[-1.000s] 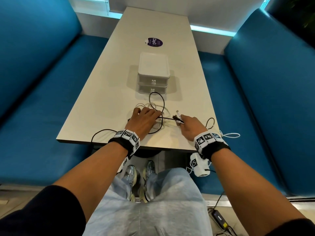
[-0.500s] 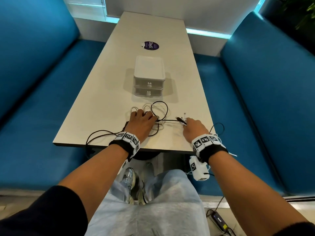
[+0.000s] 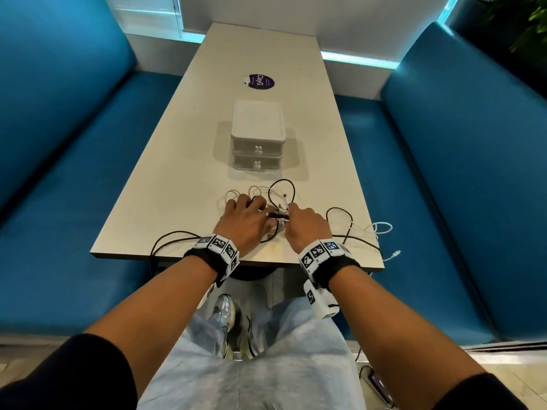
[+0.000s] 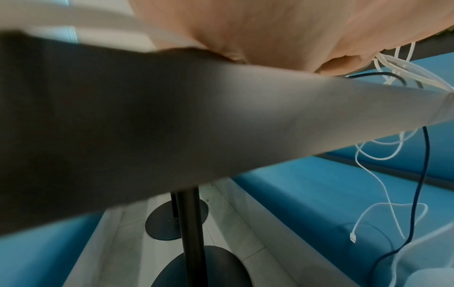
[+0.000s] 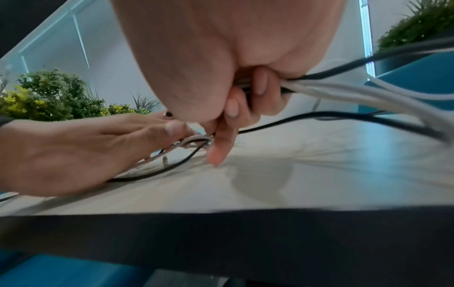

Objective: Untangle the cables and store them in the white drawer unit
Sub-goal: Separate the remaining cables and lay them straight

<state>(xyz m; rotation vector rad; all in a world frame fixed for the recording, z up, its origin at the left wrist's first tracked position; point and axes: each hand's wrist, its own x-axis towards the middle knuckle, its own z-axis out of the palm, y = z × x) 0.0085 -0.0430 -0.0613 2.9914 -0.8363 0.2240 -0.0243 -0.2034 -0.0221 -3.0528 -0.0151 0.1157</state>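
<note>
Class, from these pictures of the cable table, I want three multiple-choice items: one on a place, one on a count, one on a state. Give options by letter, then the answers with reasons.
1. Where does the white drawer unit stand?
A. on the table, beyond the hands
B. on the bench
C. on the floor

2. How many drawers does it have?
A. one
B. two
C. four

3. What is the right hand doing?
A. lying flat
B. gripping black and white cables
C. pulling a drawer

Answers: 1 A, it stands mid-table past the tangle. 2 B, two fronts, each with a knob. 3 B, the right wrist view shows fingers curled round the cables.
</note>
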